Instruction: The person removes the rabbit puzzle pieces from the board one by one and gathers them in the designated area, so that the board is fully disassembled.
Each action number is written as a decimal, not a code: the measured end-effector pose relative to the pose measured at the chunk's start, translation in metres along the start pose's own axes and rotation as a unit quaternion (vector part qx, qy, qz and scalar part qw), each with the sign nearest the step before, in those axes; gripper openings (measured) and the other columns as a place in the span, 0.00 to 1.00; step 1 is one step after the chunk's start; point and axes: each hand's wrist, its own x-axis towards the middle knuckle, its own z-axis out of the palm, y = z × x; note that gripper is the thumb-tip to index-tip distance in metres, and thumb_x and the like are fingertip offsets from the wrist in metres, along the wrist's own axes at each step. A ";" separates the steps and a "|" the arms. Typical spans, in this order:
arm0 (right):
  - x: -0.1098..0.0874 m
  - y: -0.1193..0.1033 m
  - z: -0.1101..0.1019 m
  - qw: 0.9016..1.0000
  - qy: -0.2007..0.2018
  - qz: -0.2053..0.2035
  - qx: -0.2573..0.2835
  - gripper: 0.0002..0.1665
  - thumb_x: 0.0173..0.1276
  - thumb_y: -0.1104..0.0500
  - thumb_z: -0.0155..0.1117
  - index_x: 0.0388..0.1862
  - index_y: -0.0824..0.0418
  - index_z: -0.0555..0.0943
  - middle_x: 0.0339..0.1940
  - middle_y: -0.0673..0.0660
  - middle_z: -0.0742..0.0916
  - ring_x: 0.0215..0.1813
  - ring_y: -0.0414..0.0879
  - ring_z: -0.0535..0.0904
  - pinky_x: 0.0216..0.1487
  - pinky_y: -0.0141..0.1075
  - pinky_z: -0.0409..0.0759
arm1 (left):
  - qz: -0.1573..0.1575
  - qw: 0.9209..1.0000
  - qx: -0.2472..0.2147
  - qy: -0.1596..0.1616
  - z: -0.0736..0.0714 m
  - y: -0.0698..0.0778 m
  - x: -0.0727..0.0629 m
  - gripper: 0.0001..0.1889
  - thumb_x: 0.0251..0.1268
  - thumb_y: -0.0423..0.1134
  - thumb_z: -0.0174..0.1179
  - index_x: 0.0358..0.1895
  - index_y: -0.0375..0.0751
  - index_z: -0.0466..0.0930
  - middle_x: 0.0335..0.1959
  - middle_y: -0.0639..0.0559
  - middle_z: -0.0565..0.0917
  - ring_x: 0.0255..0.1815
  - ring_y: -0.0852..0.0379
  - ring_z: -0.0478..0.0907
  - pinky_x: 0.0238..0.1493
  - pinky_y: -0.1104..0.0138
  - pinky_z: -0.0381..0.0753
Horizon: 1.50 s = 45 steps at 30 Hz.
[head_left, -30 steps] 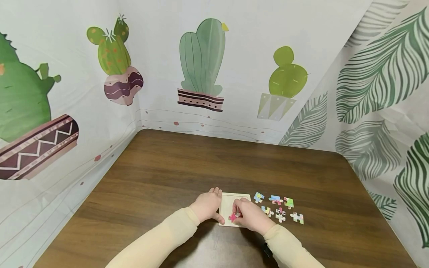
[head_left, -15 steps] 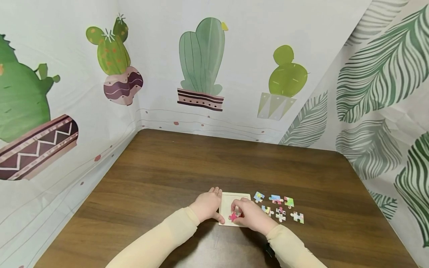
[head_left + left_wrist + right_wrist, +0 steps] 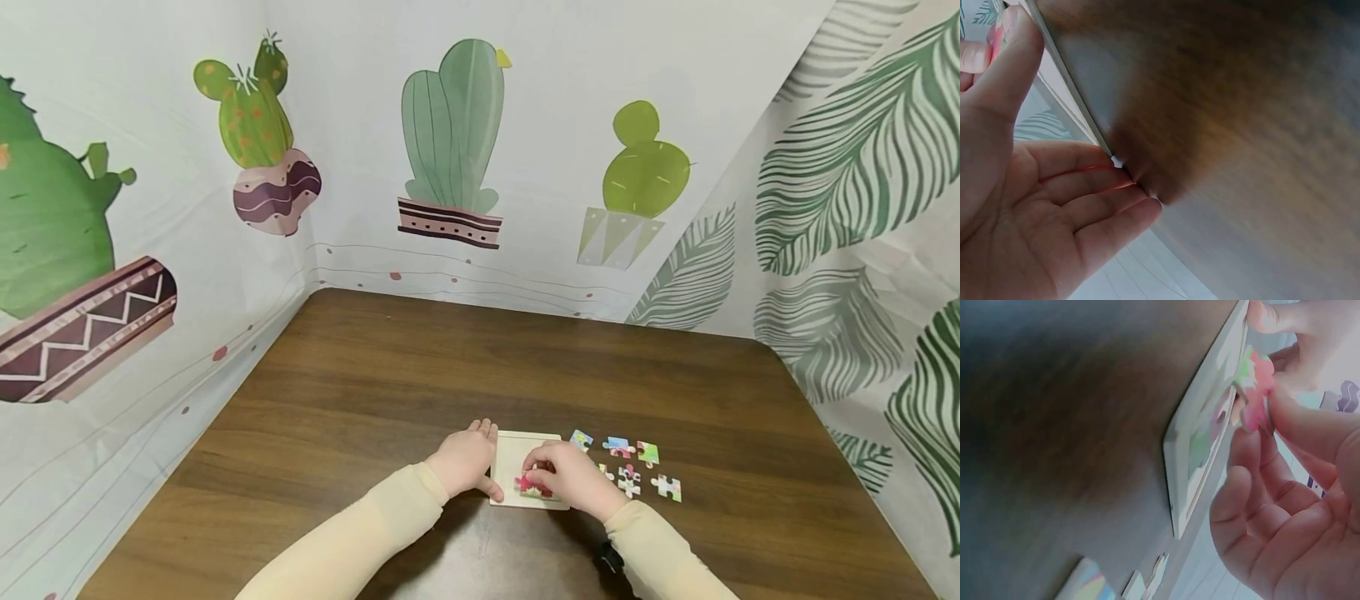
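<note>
My left hand (image 3: pixel 463 462) lies along the left edge of a shallow pale wooden puzzle tray (image 3: pixel 513 450), fingers extended and thumb (image 3: pixel 1016 50) on its front left corner. In the right wrist view, my right hand (image 3: pixel 1297 506) pinches a pink, white and green jigsaw piece (image 3: pixel 1255 390) between thumb and fingers. The piece is tilted, just over the tray's near part. Another jigsaw piece (image 3: pixel 1200 447), greenish and pink, sits inside the tray beneath it. In the head view my right hand partly covers both pieces.
Several loose jigsaw pieces (image 3: pixel 628 482) lie on the brown wooden table (image 3: pixel 420 358) right of the tray, the closest partly hidden by my right hand. A white cloth with printed cacti and leaves (image 3: pixel 540 167) hangs behind the table.
My right hand has shifted slightly right and its grip on the pink piece has changed; more of the pieces in the tray's near right part shows. My left hand stays put.
</note>
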 end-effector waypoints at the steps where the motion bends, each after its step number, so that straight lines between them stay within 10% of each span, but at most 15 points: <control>1: -0.001 0.001 -0.001 1.000 0.002 0.004 0.005 0.03 0.60 0.60 0.68 0.28 0.57 0.84 0.22 0.42 0.78 0.28 0.32 0.69 0.31 0.30 0.71 | 0.000 1.000 0.001 0.001 0.000 0.000 0.000 0.56 0.33 0.69 0.67 0.64 0.28 0.69 0.63 0.38 0.73 0.65 0.47 0.71 0.59 0.66 0.74; 24: -0.013 0.012 -0.007 0.996 0.018 0.038 0.073 0.04 0.63 0.62 0.65 0.31 0.55 0.79 0.23 0.44 0.78 0.24 0.32 0.71 0.28 0.28 0.73 | -0.001 1.000 -0.003 -0.006 0.001 0.001 0.001 0.56 0.34 0.69 0.67 0.65 0.29 0.68 0.64 0.39 0.73 0.66 0.47 0.70 0.60 0.66 0.73; 45: -0.057 0.058 -0.053 0.994 -0.012 0.062 0.088 0.06 0.58 0.57 0.70 0.24 0.55 0.83 0.18 0.44 0.81 0.20 0.30 0.69 0.22 0.28 0.71 | 0.004 1.000 0.010 0.006 -0.001 0.000 -0.001 0.56 0.33 0.69 0.66 0.64 0.29 0.69 0.63 0.39 0.74 0.65 0.48 0.71 0.60 0.67 0.73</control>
